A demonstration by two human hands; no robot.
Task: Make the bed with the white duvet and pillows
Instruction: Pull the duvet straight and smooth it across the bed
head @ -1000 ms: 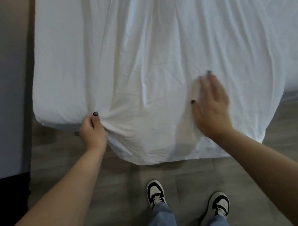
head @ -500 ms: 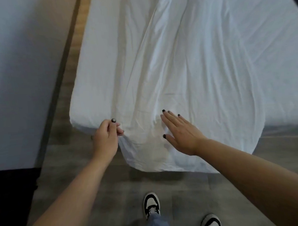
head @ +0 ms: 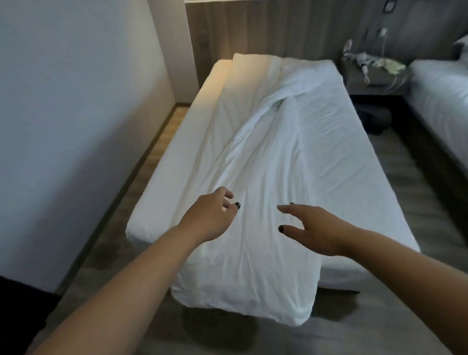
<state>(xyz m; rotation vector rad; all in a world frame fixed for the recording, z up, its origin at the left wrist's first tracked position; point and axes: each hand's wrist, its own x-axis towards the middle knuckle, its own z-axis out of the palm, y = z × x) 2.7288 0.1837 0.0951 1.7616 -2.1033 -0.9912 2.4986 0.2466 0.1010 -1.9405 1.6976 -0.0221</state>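
Landmark: the bed (head: 170,164), seen from its foot end, headboard (head: 261,28) at the far end.
Duvet: the white duvet (head: 267,159) lies in a bunched, twisted strip down the middle of the bed, its near end hanging off the foot toward the floor.
Left hand: the left hand (head: 210,218) hovers over the duvet near the foot of the bed, fingers loosely curled and holding nothing.
Right hand: the right hand (head: 315,227) is just beside it over the same stretch, fingers spread wide, nothing in it.
Done: the duvet is on the bed and runs its full length, no more than that.
Left: both long sides of the bed are uncovered, so the duvet needs spreading and smoothing.
Pillows: none visible on the bed; they look yet to be placed.
Beside the bed: a cluttered nightstand (head: 373,74) on the far right, a second bed (head: 444,103) beyond it.
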